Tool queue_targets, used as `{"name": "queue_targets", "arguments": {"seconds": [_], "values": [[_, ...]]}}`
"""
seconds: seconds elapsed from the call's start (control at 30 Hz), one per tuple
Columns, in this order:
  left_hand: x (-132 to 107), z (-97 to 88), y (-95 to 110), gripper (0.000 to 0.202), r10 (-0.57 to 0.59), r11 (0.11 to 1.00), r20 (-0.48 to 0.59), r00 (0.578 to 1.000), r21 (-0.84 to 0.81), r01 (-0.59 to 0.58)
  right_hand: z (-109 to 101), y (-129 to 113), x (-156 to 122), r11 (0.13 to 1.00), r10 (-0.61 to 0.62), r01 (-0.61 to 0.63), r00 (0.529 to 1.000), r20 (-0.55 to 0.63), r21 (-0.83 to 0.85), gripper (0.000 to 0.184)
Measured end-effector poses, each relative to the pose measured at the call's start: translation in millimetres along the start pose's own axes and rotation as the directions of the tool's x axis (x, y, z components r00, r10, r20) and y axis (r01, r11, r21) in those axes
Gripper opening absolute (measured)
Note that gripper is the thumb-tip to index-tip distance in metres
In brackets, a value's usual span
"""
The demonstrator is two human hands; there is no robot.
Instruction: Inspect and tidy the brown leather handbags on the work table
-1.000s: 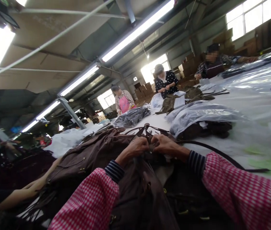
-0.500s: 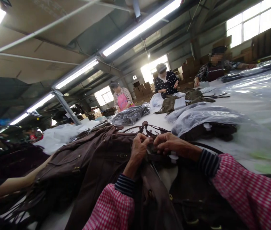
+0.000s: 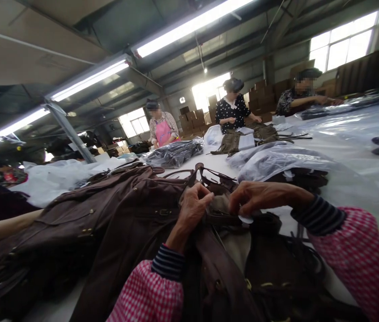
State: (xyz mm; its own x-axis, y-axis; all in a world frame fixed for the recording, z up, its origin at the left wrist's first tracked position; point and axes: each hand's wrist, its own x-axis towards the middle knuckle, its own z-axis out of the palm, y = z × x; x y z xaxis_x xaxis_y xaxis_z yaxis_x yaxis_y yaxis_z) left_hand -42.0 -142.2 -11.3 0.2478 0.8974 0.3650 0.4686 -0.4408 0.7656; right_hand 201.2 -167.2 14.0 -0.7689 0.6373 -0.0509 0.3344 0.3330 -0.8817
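A dark brown bag (image 3: 229, 286) with straps and brass-coloured fittings lies in front of me, its pale lining (image 3: 221, 203) showing at the opening. My left hand (image 3: 194, 205) is closed, thumb and forefinger pinched at the bag's upper edge. To its right, my right hand (image 3: 251, 197) reaches down over the opening with curled fingers; what its fingertips hold is hidden. A small white tag (image 3: 245, 219) shows just under that hand. Another brown bag (image 3: 135, 210) with a small buckle lies against my left hand's side.
A co-worker's arm (image 3: 8, 230) reaches in from the left onto the brown bags. Plastic-wrapped bags (image 3: 283, 163) lie beyond my right hand. Across the white table, a person in a pink apron (image 3: 163, 132) and a person in a dotted top (image 3: 231, 112) stand near olive bags (image 3: 231, 142).
My right hand has moved right, away from my left hand, and now bends down at the opening. My left hand stays pinched at the edge. The view has shifted slightly right.
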Motion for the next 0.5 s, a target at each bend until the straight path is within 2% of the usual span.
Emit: {"name": "queue_targets", "arguments": {"seconds": [0.1,0.2,0.3,0.5], "values": [[1,-0.8,1,0.03,-0.004,0.999,0.032,0.999,-0.038,0.005,-2,5,0,0.999,0.032,-0.032,0.999,-0.001,0.029,0.023],[0,-2.9,3,0.034,-0.005,0.998,0.059,0.998,-0.056,0.008,-3,9,0,0.997,0.047,-0.046,0.999,-0.006,0.067,0.023],[-2,-3.7,3,0.029,-0.002,0.998,0.074,0.997,-0.061,0.007,-4,11,-1,0.999,0.03,-0.03,1.0,0.008,0.035,0.028],[-1,0.5,-2,0.013,-0.01,0.992,0.026,1.0,-0.129,0.014,-4,12,1,0.999,0.03,-0.03,1.0,0.0,0.045,0.031]]}}
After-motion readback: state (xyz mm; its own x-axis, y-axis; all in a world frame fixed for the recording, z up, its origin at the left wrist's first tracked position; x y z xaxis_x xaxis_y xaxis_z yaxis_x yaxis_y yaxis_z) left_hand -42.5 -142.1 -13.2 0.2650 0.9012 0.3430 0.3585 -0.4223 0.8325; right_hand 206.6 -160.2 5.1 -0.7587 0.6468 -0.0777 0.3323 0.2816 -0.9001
